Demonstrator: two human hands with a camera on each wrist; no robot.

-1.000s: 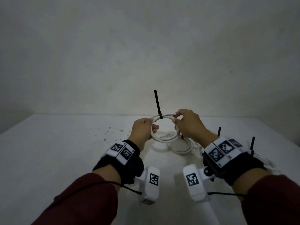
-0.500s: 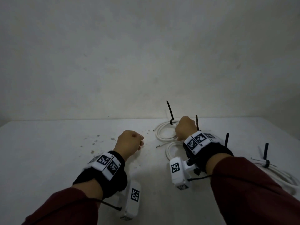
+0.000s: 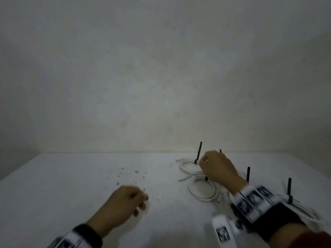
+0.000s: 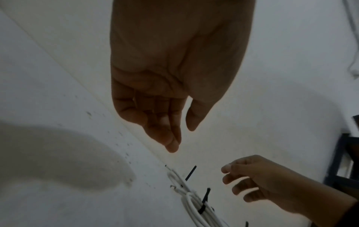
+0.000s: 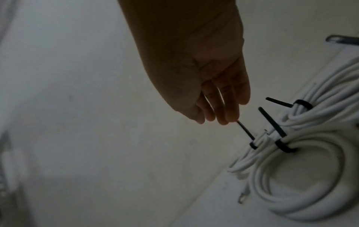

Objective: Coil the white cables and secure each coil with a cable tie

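Head view: left hand (image 3: 123, 204) and right hand (image 3: 217, 167) loose-fingered, empty, above tied coils (image 3: 202, 191)

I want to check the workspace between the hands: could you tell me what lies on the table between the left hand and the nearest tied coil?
Only bare table with a few small specks, seen in the head view, between left hand and tied coil.

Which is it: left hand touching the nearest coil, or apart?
Apart. Head view shows bare table between the left hand and the coil.
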